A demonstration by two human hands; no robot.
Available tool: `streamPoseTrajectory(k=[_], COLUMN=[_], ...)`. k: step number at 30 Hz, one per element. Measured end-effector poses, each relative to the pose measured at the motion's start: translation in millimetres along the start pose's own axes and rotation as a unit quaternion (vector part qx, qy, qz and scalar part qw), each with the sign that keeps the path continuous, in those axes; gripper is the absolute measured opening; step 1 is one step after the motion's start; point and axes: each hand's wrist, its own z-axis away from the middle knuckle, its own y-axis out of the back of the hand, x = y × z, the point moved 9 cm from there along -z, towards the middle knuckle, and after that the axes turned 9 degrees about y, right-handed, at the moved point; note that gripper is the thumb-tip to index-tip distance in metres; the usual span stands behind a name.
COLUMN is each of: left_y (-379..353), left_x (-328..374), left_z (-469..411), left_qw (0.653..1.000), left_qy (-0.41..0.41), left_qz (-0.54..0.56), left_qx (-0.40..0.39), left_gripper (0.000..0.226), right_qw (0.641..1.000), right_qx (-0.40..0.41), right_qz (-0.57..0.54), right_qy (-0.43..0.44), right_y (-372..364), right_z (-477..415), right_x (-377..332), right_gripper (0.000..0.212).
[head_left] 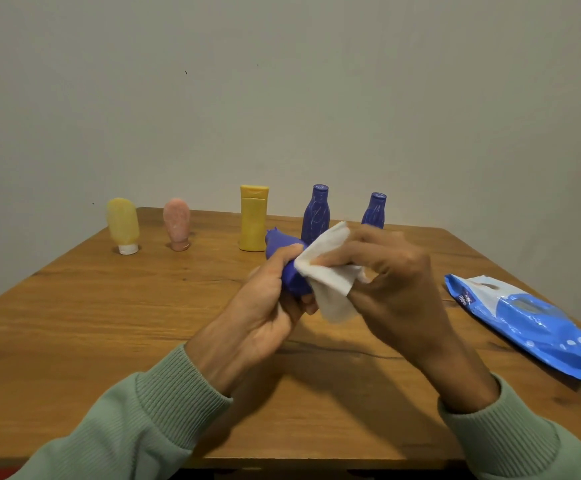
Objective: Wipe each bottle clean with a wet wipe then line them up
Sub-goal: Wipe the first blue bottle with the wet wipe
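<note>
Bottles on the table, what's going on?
A person's left hand grips a blue plastic bottle above the wooden table, while the right hand holds a white wet wipe against it. Behind, five bottles stand in a row: a pale yellow tube, a pink tube, a yellow flip-top bottle and two tall blue bottles. A blue wipes pack lies at the right.

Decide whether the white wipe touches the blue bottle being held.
Touching. The head view shows the right hand pressing the wipe against the blue bottle, which the left hand grips.
</note>
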Motion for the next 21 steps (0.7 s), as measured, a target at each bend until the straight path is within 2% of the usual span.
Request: streamPoseTrajectory(k=[3, 6, 11, 16, 21], left_y=[2, -7, -9, -14, -19], left_x=[8, 13, 20, 32, 36], left_z=[0, 3, 7, 14, 20], left_qw=[0.998, 0.982, 0.914, 0.859, 0.808], left_qy=[-0.02, -0.04, -0.095, -0.159, -0.201], left_qz=[-0.061, -0.187, -0.394, -0.484, -0.55], left_qx=[0.022, 0.006, 0.023, 0.061, 0.068], left_gripper=[0.037, 0.036, 0.048, 0.048, 0.051], right_qw=[0.997, 0.986, 0.972, 0.958, 0.942], right_qx=[0.049, 0.085, 0.111, 0.103, 0.099], right_qz=[-0.003, -0.038, -0.092, -0.137, -0.201], right_qy=[-0.065, -0.135, -0.186, -0.229, -0.249], right_y=[23, 38, 51, 50, 48], right_z=[0, 2, 2, 3, 2], right_x=[28, 49, 53, 53, 48], right_gripper=[0.027, 0.019, 0.022, 0.029, 0.021])
